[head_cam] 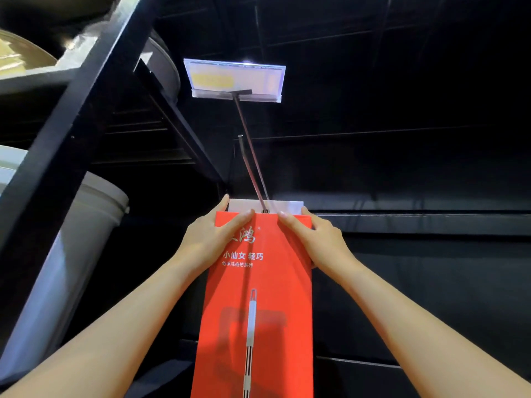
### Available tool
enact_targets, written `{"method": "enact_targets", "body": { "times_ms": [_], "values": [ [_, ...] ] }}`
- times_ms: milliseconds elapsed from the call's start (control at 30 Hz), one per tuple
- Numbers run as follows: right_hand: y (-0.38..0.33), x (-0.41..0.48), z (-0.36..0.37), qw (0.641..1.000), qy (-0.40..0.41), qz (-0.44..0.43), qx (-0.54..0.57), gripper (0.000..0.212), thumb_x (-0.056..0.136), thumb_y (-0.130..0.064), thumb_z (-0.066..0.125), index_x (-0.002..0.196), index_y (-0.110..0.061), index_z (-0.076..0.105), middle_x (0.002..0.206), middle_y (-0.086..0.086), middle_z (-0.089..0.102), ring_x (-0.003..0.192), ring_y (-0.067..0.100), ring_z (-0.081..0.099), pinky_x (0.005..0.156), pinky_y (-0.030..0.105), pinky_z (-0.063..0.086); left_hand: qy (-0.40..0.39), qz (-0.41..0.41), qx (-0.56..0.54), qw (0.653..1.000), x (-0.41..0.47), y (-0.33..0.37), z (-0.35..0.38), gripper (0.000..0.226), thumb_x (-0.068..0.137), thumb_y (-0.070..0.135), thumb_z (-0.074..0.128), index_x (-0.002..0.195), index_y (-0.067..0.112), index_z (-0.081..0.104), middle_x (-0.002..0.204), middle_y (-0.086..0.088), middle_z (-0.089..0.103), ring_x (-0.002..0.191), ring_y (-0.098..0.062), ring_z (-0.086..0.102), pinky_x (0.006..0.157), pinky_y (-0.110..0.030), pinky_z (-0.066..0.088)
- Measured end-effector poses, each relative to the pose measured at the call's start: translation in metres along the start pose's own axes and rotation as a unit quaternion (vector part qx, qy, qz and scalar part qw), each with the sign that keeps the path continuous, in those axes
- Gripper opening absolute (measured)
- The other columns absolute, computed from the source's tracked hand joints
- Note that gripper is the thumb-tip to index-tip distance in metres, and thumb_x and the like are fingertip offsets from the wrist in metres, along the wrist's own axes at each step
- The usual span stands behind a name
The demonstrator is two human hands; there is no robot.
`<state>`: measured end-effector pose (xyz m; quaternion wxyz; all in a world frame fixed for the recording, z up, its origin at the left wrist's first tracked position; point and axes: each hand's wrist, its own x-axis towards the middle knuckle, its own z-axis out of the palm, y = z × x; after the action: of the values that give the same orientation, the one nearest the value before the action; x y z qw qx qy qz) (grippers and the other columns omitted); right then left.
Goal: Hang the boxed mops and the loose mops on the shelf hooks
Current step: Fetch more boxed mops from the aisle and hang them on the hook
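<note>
— Two bare forearms come up from the bottom edge, one on each side of a single red mop box (pixel 258 305). What are the hands doing?

— Both grip the box near its top. Left hand (pixel 208 239) wraps the left edge, thumb laid flat across the red face and pointing toward the middle, fingers (pixel 223 203) reaching up behind the corner. Right hand (pixel 319 239) mirrors it on the right edge, thumb on the face, fingers curled round the side. Neither is clenched – half-closed, clamping cardboard.

— And the box against the hook?

— A white tab (pixel 287 206) sticks up above the red top edge, and its hole sits just between the two thumbs. One double-wire shelf hook (pixel 253 165) slants toward the camera – its lower prong passes through the hole, its upper wire carries one price tag holder (pixel 235 79) at the near end, well above the box.

— Room around it?

— Right of the box, dark back panel with nothing hanging. Left of it, a black shelf upright (pixel 71 116), and past that at least three pale plastic buckets (pixel 71 248).
</note>
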<state>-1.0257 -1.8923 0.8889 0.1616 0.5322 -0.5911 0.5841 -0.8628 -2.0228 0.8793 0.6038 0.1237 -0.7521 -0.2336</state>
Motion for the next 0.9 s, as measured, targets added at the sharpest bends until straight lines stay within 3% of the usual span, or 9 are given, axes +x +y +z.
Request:
{"method": "enact_targets", "body": {
  "times_ms": [67, 167, 333, 467, 600, 700, 800, 900],
  "values": [
    [-0.002, -0.002, 0.0, 0.999, 0.012, -0.008, -0.034, 0.109, 0.054, -0.095, 0.047, 0.144, -0.033, 0.044, 0.14, -0.003, 0.053, 0.116, 0.021, 0.061, 0.091, 0.044, 0.055, 0.004, 0.0, 0.009, 1.0, -0.001, 0.004, 0.001, 0.087, 0.079, 0.075, 0.05, 0.152, 0.036, 0.024, 0.121, 0.007, 0.065, 0.097, -0.006, 0.063, 0.078, -0.017, 0.04],
    [-0.005, -0.004, -0.004, 0.994, 0.028, -0.014, -0.107, 0.099, 0.063, -0.094, 0.04, 0.141, -0.033, 0.047, 0.136, 0.0, 0.058, 0.121, 0.023, 0.057, 0.1, 0.042, 0.049, -0.011, -0.027, -0.019, 0.999, -0.002, 0.006, 0.005, 0.088, 0.081, 0.073, 0.051, 0.153, 0.033, 0.02, 0.133, 0.007, 0.059, 0.119, -0.016, 0.056, 0.096, -0.027, 0.039],
    [-0.002, -0.017, -0.001, 0.997, 0.017, 0.014, -0.076, 0.061, 0.08, -0.079, 0.045, 0.12, -0.035, 0.058, 0.114, -0.001, 0.067, 0.105, 0.022, 0.061, 0.09, 0.037, 0.05, -0.004, -0.053, -0.046, 0.997, -0.007, 0.007, 0.012, 0.099, 0.078, 0.07, 0.059, 0.155, 0.026, 0.014, 0.143, 0.002, 0.052, 0.125, -0.02, 0.054, 0.098, -0.028, 0.04],
    [-0.007, -0.026, 0.008, 0.993, 0.045, 0.053, -0.1, 0.082, 0.078, -0.083, 0.038, 0.132, -0.021, 0.047, 0.118, 0.008, 0.064, 0.11, 0.032, 0.059, 0.092, 0.043, 0.049, 0.015, -0.087, -0.029, 0.996, -0.015, 0.014, 0.012, 0.105, 0.078, 0.071, 0.057, 0.156, 0.025, 0.004, 0.139, -0.009, 0.054, 0.12, -0.027, 0.058, 0.099, -0.036, 0.045],
    [-0.017, -0.044, 0.003, 0.969, 0.066, 0.083, -0.223, 0.097, 0.078, -0.085, 0.03, 0.141, -0.011, 0.028, 0.122, 0.015, 0.06, 0.116, 0.038, 0.053, 0.093, 0.049, 0.047, 0.034, -0.09, 0.042, 0.994, -0.027, 0.018, 0.011, 0.107, 0.08, 0.072, 0.052, 0.155, 0.022, -0.007, 0.135, -0.016, 0.055, 0.118, -0.034, 0.056, 0.097, -0.041, 0.048],
    [-0.018, -0.071, -0.005, 0.939, 0.077, 0.094, -0.321, 0.095, 0.081, -0.083, 0.028, 0.145, -0.012, 0.024, 0.13, 0.02, 0.051, 0.122, 0.039, 0.045, 0.094, 0.05, 0.042, 0.075, -0.037, 0.144, 0.986, -0.042, 0.024, 0.012, 0.105, 0.083, 0.066, 0.055, 0.155, 0.02, -0.007, 0.152, -0.021, 0.033, 0.134, -0.04, 0.041, 0.106, -0.051, 0.04],
    [-0.009, -0.105, -0.019, 0.906, 0.075, 0.146, -0.391, 0.097, 0.082, -0.082, 0.024, 0.151, -0.015, 0.017, 0.137, 0.02, 0.045, 0.126, 0.037, 0.041, 0.098, 0.049, 0.04, 0.102, 0.051, 0.262, 0.958, -0.068, 0.034, 0.019, 0.094, 0.091, 0.051, 0.057, 0.155, 0.02, -0.004, 0.161, -0.021, 0.004, 0.149, -0.037, 0.007, 0.121, -0.047, 0.011],
    [0.003, -0.145, -0.041, 0.863, 0.079, 0.199, -0.457, 0.095, 0.083, -0.082, 0.021, 0.151, -0.015, 0.015, 0.137, 0.019, 0.044, 0.126, 0.035, 0.041, 0.098, 0.047, 0.039, 0.091, 0.192, 0.28, 0.936, -0.097, 0.034, 0.039, 0.082, 0.092, 0.044, 0.055, 0.156, 0.018, 0.011, 0.161, -0.022, 0.005, 0.149, -0.038, 0.001, 0.121, -0.048, 0.001]
  ]
}}
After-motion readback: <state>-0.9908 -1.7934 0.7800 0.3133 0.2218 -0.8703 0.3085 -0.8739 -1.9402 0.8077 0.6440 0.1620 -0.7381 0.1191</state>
